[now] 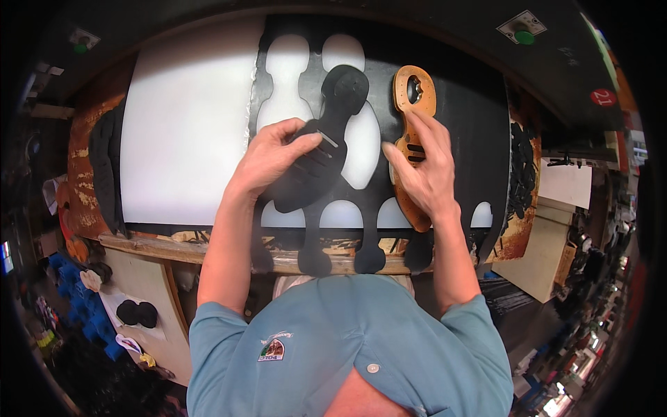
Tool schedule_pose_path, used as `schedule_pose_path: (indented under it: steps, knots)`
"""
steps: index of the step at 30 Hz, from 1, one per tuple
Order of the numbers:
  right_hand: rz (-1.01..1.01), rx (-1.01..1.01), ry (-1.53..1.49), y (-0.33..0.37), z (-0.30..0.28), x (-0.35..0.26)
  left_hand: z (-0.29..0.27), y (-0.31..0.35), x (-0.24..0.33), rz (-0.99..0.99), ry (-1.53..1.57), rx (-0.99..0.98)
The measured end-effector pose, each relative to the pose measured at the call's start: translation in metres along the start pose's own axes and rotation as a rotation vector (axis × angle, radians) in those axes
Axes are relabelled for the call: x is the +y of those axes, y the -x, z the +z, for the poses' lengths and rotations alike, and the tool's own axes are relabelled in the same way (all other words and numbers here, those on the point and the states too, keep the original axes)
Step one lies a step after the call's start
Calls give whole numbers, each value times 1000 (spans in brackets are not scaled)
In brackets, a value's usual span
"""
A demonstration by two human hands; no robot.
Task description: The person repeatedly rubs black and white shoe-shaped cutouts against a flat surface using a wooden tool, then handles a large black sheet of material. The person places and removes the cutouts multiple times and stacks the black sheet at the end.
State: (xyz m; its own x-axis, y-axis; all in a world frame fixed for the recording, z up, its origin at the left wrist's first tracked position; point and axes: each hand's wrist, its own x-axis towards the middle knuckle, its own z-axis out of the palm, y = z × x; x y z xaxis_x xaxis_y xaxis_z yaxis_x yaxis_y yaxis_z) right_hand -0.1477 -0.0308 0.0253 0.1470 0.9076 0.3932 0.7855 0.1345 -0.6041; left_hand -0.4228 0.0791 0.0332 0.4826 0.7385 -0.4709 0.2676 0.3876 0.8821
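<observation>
My left hand [274, 156] pinches a black sole-shaped piece [316, 163] between thumb and fingers, its rounded narrow end pointing away from me. This piece partly covers the cut-outs below it. To the right, my right hand [431, 163] spans an orange sole-shaped cutting die [415, 90], thumb at its left side and fingers over its middle. The die lies on a black sheet [476, 125], along the uncut part. Several sole-shaped holes in the sheet show a white board [187, 132] beneath. Where the fingertips of my right hand press is partly hidden.
Narrow tongues of the sheet hang over the wooden front edge [187, 248]. Black scraps lie at the left [104, 160] and right [521, 167]. Overhead is a dark machine beam with green buttons [524, 37]. A side board [149, 292] stands lower left, near blue crates [80, 299].
</observation>
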Motion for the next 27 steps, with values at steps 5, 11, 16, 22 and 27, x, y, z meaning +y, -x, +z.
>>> schedule_pose_path:
  steps: [5,11,16,22,27]
  knots:
    - [-31,-82,-167,-57,42,3,11,-12,0,276,19,-167]
    - [159,-165,-382,-55,60,3,20,-21,-16,374,209,-327]
    - [415,-260,-832,-42,49,0,24,-11,-21,503,410,-414]
    - [437,-257,-1140,-23,61,-9,16,13,-13,449,373,-385]
    - [430,115,-872,-35,53,4,-18,48,-11,408,-15,-113]
